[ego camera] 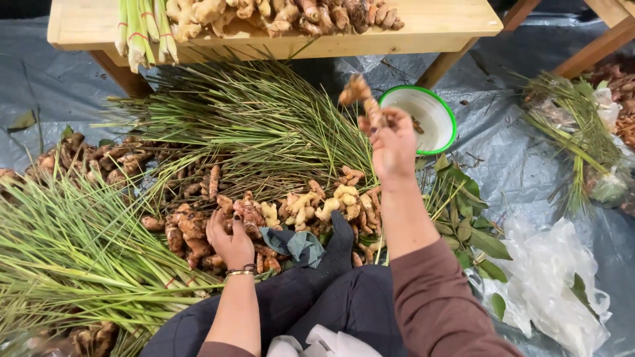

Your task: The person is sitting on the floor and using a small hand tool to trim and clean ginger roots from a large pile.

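My right hand (391,147) is raised above the pile and grips a knobbly brown ginger root (362,99) that sticks up from its fingers. My left hand (229,239), with a bracelet at the wrist, rests palm down on the heap of ginger and turmeric roots (311,205) lying on the ground in front of my knees. A grey-green cloth (296,243) lies crumpled beside the left hand, against my dark trousers.
Lemongrass bundles (73,251) spread at the left and behind the roots. A white bowl with a green rim (450,122) sits past the right hand. A low wooden table (436,26) carries more roots and stalks. Leafy twigs (466,221) and clear plastic bags (549,277) lie at right on grey tarpaulin.
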